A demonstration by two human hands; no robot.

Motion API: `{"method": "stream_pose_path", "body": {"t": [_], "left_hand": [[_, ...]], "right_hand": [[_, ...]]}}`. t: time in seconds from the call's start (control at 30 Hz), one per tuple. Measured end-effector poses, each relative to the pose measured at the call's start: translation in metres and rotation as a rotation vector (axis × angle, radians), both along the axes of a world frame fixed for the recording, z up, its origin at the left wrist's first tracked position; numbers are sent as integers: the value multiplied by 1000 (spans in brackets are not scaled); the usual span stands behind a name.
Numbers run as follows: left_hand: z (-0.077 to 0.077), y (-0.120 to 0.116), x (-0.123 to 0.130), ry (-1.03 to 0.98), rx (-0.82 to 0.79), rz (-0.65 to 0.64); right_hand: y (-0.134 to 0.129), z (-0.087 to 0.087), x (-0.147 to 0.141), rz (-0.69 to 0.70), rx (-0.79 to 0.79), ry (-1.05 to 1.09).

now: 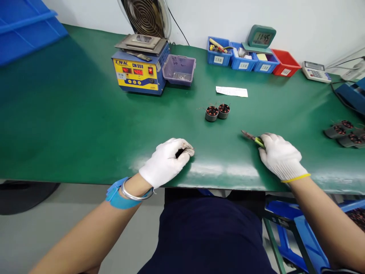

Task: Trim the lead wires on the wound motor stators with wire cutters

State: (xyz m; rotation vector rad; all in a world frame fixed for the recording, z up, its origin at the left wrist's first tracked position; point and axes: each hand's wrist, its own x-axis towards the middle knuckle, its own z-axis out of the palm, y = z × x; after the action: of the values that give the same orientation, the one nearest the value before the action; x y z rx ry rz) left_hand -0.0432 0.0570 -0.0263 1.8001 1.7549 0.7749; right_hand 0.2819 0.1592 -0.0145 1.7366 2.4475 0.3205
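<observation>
My left hand (168, 160), in a white glove, rests over the front of the green table (94, 125), fingers and thumb curled together. Something dark shows between them with a thin wire sticking out; the glove hides most of it. In my right hand (281, 154), also gloved, is a pair of pliers (258, 140) with green handles, its jaws pointing left and away from me. Beyond and between my hands stand two round motor parts, a left one (211, 113) and a right one (224, 110), with copper windings and loose thin wires on top.
At the back sit a blue-yellow control unit (139, 74), a purple bin (179, 70), a fan (146, 17), small blue bins (218, 57), a red bin (286, 62), a clock (261, 37) and a calculator (316, 71). A paper strip (232, 91) lies mid-table. Several motor parts (346, 133) stand right.
</observation>
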Motion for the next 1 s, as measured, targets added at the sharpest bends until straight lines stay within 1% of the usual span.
{"method": "stream_pose_path", "body": {"t": [0.03, 0.1, 0.13, 0.17, 0.2, 0.23, 0.3, 0.33, 0.37, 0.4, 0.43, 0.47, 0.6, 0.73, 0.93, 1.0], "left_hand": [[-3, 0, 0, -44, 11, 1], [-7, 1, -1, -112, 27, -4], [-8, 1, 0, -132, 36, -7], [-9, 1, 0, -144, 43, -7], [-9, 1, 0, -150, 47, -4], [-9, 1, 1, -154, 49, -1], [-9, 2, 1, -154, 48, 2], [-9, 2, 2, -149, 54, 1], [-10, 2, 2, -140, 65, -3], [-10, 3, 2, -132, 84, -6], [-11, 3, 2, -124, 103, -8], [-12, 4, 2, -118, 118, -9], [-14, 4, 0, -92, 134, -29], [-12, 4, -1, -62, 137, -51], [-11, 7, -1, -12, 120, -64], [-11, 8, 0, 4, 123, -62]], "right_hand": [[-1, -3, -1, 30, 26, 100], [-8, -5, -7, 10, 48, 302], [-16, -3, -13, -22, 18, 418], [-24, 0, -22, -42, -62, 552], [-34, 4, -32, -37, -209, 710], [-44, 8, -43, -5, -428, 878], [-61, 16, -66, 43, -972, 1165], [-67, 19, -77, 22, -1205, 1252], [-71, 22, -85, -18, -1380, 1299], [-73, 25, -92, -63, -1488, 1311], [-74, 27, -97, -98, -1540, 1298], [-73, 29, -100, -114, -1561, 1264], [-66, 32, -104, -98, -1562, 1117], [-65, 34, -108, -108, -1503, 1072], [-62, 40, -119, -185, -1456, 975], [-60, 41, -121, -178, -1422, 932]]}}
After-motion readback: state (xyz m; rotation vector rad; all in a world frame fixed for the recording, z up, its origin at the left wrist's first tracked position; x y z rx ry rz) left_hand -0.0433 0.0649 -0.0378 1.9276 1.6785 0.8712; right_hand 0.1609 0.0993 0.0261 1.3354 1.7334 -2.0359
